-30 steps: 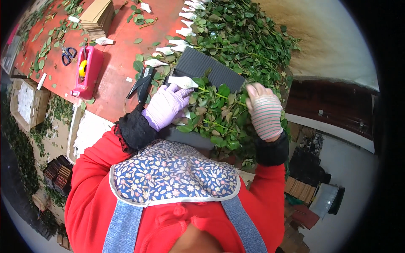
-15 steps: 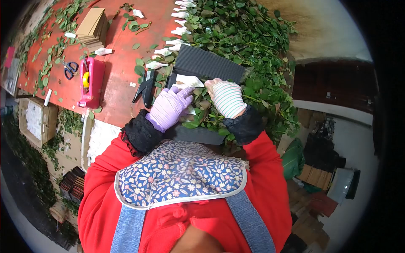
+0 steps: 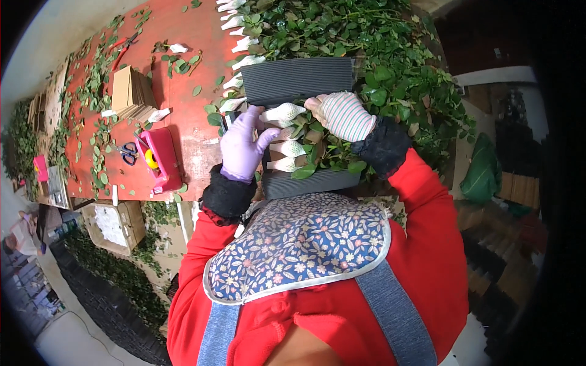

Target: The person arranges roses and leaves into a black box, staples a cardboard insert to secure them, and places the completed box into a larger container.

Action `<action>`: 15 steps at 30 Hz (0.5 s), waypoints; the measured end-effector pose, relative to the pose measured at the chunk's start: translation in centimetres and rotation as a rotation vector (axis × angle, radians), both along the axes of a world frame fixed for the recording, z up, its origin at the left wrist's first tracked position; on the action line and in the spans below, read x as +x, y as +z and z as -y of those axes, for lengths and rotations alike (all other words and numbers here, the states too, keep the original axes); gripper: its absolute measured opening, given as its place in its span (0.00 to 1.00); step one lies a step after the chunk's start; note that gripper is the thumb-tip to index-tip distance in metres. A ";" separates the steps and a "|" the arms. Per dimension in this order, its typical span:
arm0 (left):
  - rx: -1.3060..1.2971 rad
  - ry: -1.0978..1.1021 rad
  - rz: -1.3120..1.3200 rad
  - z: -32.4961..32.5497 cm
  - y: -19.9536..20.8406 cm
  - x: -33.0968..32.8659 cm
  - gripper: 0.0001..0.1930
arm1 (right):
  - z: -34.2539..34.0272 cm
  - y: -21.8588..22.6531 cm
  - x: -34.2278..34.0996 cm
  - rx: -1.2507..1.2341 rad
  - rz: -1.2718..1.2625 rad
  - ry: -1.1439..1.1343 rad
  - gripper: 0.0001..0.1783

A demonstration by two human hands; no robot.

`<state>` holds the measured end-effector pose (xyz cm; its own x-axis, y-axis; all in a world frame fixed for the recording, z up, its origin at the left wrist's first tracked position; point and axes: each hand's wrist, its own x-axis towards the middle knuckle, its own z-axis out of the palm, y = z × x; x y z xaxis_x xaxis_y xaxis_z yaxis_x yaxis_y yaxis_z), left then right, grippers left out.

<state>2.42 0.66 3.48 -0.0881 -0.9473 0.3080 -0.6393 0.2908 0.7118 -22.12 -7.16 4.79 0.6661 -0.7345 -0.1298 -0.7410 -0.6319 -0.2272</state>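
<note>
While a tan plastic bin (image 3: pixel 135 221) of white material sits at the lower left of the frame, the red table (image 3: pixel 198 125) spreads above it to the right, strewn with loose leaves. A stack of brown cardboard (image 3: pixel 123 89) stands on it at the upper left, with dark-handled scissors (image 3: pixel 128 154) below and a pink tape dispenser (image 3: pixel 170 175) just beside them. Left of centre I see the left hand (image 3: pixel 240 145), in a lilac glove, its fingers loose and the thumb spread apart; whether they touch anything I cannot tell. In the middle lies a black ribbed tray (image 3: pixel 298 79), and inside it the uppermost white-sleeved flower (image 3: pixel 284 113) points its broad end left, near that thumb. Two more white sleeves (image 3: pixel 287 148) lie below it. Right of centre, the right hand (image 3: pixel 347 117), in a striped glove, pinches the flower at its right end with the fingertips. Leafy stems (image 3: pixel 390 91) heap up behind, toward the upper right, and a green bundle (image 3: pixel 482 169) rests at the far right.
</note>
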 end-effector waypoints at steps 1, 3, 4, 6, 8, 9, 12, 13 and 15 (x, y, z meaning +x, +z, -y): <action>0.000 -0.012 -0.032 0.0 -0.3 -0.5 0.19 | -0.3 0.3 0.2 -0.046 -0.009 0.041 0.13; -0.073 -0.024 -0.118 0.3 0.2 -1.1 0.09 | -0.4 -0.3 0.0 -0.084 -0.007 0.034 0.13; -0.072 -0.001 -0.122 0.2 0.4 -0.9 0.07 | -0.5 -0.6 0.1 -0.123 -0.009 0.045 0.13; -0.066 0.063 -0.099 -0.2 1.5 0.0 0.06 | -0.6 1.0 0.7 0.045 -0.006 -0.046 0.12; -0.153 0.136 -0.152 -0.2 1.3 2.6 0.02 | -0.9 1.0 0.3 0.038 -0.101 -0.067 0.14; -0.174 0.155 -0.164 -0.3 2.0 3.8 0.03 | -1.1 1.0 0.0 0.037 -0.087 -0.088 0.14; 0.274 0.097 -0.925 -2.6 2.2 5.6 0.01 | -1.3 3.7 0.1 0.192 -0.114 -0.041 0.19; 0.331 -0.011 -0.985 -3.5 0.5 7.3 0.02 | -1.3 3.6 0.7 0.194 -0.096 -0.045 0.19; 0.453 -0.063 -1.058 -4.5 -0.7 6.6 0.05 | -1.3 3.7 1.3 0.163 -0.242 -0.003 0.21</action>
<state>9.06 5.14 2.75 -0.0395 -0.9930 -0.1114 0.3468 -0.1182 0.9305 -20.80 -5.88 8.45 0.5993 -0.6929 -0.4010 -0.7878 -0.5995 -0.1416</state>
